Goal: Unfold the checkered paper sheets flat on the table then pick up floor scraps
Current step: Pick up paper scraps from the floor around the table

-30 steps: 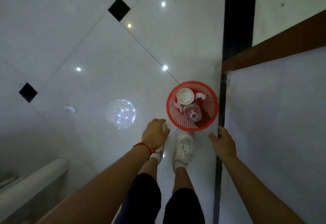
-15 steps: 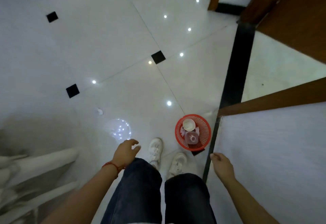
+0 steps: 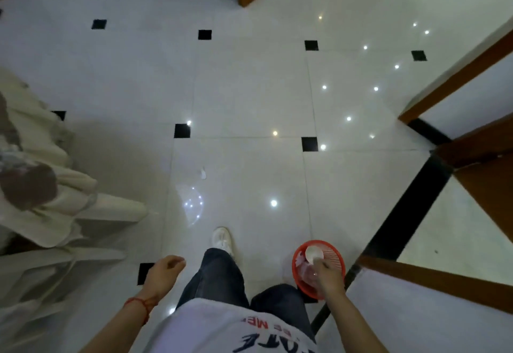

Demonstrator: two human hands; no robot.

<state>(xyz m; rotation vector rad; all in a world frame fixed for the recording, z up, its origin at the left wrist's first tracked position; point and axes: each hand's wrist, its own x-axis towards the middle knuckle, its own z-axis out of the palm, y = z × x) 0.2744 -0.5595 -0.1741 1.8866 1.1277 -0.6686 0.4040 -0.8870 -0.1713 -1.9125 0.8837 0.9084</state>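
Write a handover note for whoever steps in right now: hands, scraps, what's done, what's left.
Left hand: loosely curled at the person's side, holds nothing.
Right hand: over the red basket; whether it grips anything cannot be told.
Basket stands on the floor by the right foot, with a white cup and other bits inside.
One small white scrap lies on the tiles ahead.
No checkered sheets or tabletop in view, so the unfolding cannot be judged.
Left: pick up that scrap, probably drop it in the basket.
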